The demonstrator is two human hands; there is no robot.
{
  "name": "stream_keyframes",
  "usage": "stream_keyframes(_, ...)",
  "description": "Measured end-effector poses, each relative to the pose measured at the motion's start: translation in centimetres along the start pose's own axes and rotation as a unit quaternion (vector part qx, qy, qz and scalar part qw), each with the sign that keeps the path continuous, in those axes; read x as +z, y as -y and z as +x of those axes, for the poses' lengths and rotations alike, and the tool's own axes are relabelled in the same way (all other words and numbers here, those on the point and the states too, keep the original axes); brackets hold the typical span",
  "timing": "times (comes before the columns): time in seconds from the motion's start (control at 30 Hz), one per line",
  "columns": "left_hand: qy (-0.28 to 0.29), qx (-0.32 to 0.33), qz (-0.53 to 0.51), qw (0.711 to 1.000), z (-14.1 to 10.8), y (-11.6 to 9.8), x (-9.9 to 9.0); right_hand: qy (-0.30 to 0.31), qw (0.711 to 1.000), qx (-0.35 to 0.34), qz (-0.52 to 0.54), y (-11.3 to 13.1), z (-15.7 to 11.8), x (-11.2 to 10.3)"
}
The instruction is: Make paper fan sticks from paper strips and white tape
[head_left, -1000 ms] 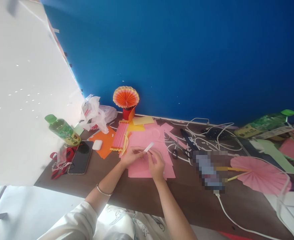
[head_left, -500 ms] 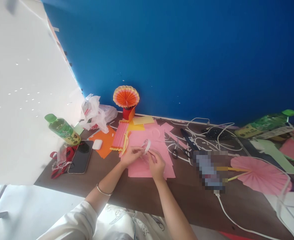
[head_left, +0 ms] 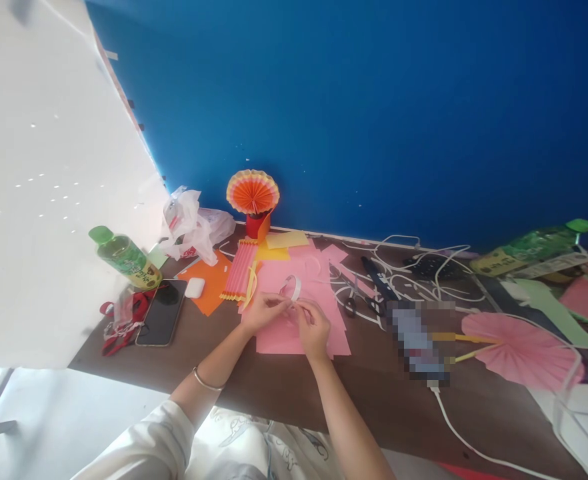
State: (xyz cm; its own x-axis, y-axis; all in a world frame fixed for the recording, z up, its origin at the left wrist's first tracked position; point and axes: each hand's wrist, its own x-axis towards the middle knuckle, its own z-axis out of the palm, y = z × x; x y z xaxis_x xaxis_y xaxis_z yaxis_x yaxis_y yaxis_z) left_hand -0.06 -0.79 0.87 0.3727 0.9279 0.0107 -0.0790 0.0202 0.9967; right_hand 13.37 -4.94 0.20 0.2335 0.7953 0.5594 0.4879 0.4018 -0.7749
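Observation:
Over a stack of pink paper (head_left: 274, 340), both of my hands meet at a thin white roll of tape (head_left: 297, 288) that stands up in a ring. My left hand (head_left: 265, 312) is closed, thumb and fingers pinched at the ring's lower edge. Close beside it, my right hand (head_left: 315, 327) also pinches at the bottom of the roll; its fingertips nearly touch those of the left. Any loose tape end between them is too small to make out. A pleated pink paper strip with yellow edges (head_left: 240, 270) lies just left of the stack.
A round orange paper fan (head_left: 253, 193) stands at the back in a red holder. Scissors (head_left: 351, 303), white cables (head_left: 399, 273) and a pink paper fan (head_left: 519, 350) lie to the right. At left are a phone (head_left: 161, 313), an earbud case (head_left: 195, 288) and a green bottle (head_left: 127, 259).
The fingertips of my two hands have drawn slightly closer together at the bottom of the tape roll, and the roll has tilted a little. Everything else stays in place.

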Motion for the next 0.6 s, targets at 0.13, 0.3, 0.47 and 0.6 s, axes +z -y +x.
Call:
stream_keyframes(0.13,-0.002,-0.010,-0.005,1.000,-0.13,-0.35,0.18,-0.002,1.000,0.002,-0.008,-0.07,-0.08,0.08)
stream_keyframes(0.3,-0.011,-0.010,-0.013,1.000,-0.09,-0.25,0.45,0.007,1.000,-0.003,-0.025,-0.26,-0.23,0.26)
stream_keyframes(0.47,-0.023,-0.017,-0.024,0.999,-0.15,-0.30,0.67,0.010,0.999,-0.007,-0.038,-0.28,-0.30,0.44)
stream_keyframes(0.6,-0.048,-0.024,0.001,0.999,-0.14,-0.43,0.63,0.012,1.000,-0.004,-0.026,-0.22,-0.26,0.52)
